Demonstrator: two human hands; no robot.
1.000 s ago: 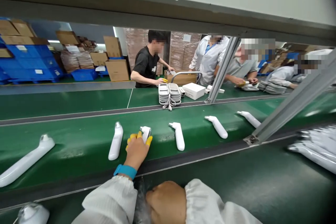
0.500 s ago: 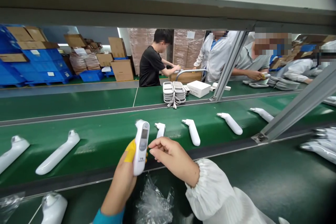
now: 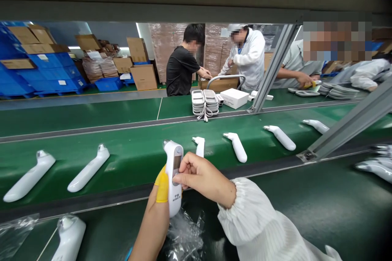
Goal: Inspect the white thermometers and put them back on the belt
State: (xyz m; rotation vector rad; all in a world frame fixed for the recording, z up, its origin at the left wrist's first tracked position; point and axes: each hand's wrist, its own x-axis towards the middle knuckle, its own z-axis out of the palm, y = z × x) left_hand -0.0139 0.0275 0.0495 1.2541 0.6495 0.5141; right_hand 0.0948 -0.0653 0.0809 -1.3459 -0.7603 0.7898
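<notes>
An ear thermometer [image 3: 175, 191], white with a small grey screen, stands nearly upright in my left hand [image 3: 161, 195], whose thumb wears a yellow cover. My left fingers are mostly hidden behind it. My right hand [image 3: 206, 177], in a white elasticated sleeve, has its thumb and forefinger pinched together against the thermometer's front, over the button area below the screen. Whether something thin is caught between them I cannot make out. Crumpled clear plastic [image 3: 186, 232] lies just below the thermometer. Another white thermometer [image 3: 69, 238] lies at lower left on my side.
More thermometers [image 3: 88, 169] lie spaced along the green conveyor belt [image 3: 128, 151]. A slanted metal post [image 3: 343, 126] rises at right near piled thermometers [image 3: 375, 167]. Across the belt are stacked grey trays [image 3: 204, 102], a white box [image 3: 235, 98] and several people [image 3: 183, 65]. A beam [image 3: 183, 10] crosses overhead.
My right fingers have come from beside the thermometer onto its front. The thermometer and left hand sit slightly further right and lower. Thermometers on the belt have shifted right in view.
</notes>
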